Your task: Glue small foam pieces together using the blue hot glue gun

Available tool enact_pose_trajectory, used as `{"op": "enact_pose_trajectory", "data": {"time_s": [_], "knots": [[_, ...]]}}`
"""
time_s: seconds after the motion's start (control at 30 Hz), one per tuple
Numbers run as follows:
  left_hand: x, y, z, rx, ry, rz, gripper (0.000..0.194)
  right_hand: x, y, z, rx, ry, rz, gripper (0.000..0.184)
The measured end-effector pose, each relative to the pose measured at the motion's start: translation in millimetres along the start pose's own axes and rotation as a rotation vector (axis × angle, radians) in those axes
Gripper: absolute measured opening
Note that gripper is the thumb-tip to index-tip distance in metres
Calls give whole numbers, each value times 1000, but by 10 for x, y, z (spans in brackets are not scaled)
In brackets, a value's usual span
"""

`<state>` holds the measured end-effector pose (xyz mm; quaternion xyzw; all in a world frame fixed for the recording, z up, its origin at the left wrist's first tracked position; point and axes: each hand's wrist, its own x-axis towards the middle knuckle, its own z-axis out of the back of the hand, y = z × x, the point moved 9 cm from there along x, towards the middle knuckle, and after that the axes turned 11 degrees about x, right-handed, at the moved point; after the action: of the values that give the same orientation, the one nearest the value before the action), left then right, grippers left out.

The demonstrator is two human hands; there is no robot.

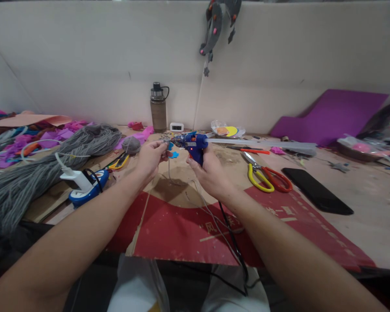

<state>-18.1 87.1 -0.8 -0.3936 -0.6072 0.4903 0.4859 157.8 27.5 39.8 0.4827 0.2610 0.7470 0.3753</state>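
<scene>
My right hand (211, 167) is wrapped round the handle of a blue hot glue gun (199, 142). A long clear glue stick (263, 143) juts from its back, and its nozzle points left. Close to the nozzle, my left hand (154, 157) is closed in a pinch. A small bright blue cut-out piece (173, 154) shows at its fingertips, just below the nozzle. Its material cannot be made out. Thin grey yarn (169, 171) hangs beneath it to the table. Whether glue is coming out is too small to tell.
Scissors (263, 173) and a black phone (316, 190) lie right. Grey yarn (84, 143) and a blue power strip (89, 188) with a plug occupy the left. A bottle (158, 110) stands behind. Red-printed cardboard (182, 234) covers the front; a black cable (235, 242) crosses it.
</scene>
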Motion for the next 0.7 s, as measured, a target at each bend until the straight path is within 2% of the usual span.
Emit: {"op": "enact_pose_trajectory", "data": {"time_s": [0.47, 0.7], "knots": [[-20, -42, -4, 34, -2, -18, 17, -14, 22, -17, -21, 17, 12, 47], [10, -14, 3, 49, 2, -25, 15, -12, 1, -20, -33, 24, -14, 40]]}}
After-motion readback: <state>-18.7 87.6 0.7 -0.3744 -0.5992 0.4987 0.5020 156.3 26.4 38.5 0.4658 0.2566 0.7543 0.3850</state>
